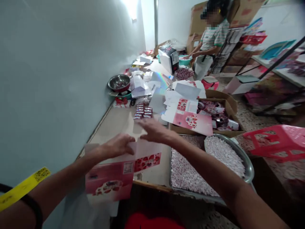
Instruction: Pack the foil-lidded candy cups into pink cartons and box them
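Note:
My left hand (118,145) grips the top edge of a flat pink carton blank (114,178) printed with strawberries, which hangs over the near table edge. My right hand (153,129) rests with fingers spread on the upper flap of the same blank (149,152), just right of the left hand. Whether the right hand grips or only touches the flap is blurred.
A metal tray (186,171) and a round metal bowl (247,165) of small white pieces sit to my right. A cardboard box (232,105) of pink packets, loose pink cartons (193,122), small jars (143,112) and a steel bowl (119,82) lie beyond. A person (212,41) works at the far end; red stool (276,140) at right.

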`<state>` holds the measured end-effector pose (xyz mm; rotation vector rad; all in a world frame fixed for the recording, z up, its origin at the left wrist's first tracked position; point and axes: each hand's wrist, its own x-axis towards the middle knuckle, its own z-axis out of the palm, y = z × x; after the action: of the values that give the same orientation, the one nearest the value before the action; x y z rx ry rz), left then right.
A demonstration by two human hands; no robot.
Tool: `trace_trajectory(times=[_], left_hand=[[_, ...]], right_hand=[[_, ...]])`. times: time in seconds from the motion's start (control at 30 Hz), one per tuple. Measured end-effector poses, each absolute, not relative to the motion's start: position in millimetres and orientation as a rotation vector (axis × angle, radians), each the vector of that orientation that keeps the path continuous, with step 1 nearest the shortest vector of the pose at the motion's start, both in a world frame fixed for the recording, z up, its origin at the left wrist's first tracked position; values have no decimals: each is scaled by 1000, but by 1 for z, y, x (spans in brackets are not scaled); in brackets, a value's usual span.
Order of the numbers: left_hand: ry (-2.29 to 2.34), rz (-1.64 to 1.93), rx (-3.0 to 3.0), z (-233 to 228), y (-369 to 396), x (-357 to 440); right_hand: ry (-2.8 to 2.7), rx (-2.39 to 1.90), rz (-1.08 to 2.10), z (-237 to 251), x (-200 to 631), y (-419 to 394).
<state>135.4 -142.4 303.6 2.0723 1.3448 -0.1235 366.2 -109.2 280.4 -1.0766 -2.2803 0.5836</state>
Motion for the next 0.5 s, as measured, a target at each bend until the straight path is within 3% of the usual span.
trace_trajectory(times=[0.13, 0.27, 0.5], left_hand=[[1445, -183, 2078, 263, -215, 85], [1483, -360, 2271, 225, -265, 30], [1041, -350, 2333, 145, -261, 63]], right_hand=[[-2416, -1068, 1198, 191, 300, -157], [-2154, -1055, 1523, 136, 285, -192], [-2201, -1311, 1197, 139, 179, -167]])
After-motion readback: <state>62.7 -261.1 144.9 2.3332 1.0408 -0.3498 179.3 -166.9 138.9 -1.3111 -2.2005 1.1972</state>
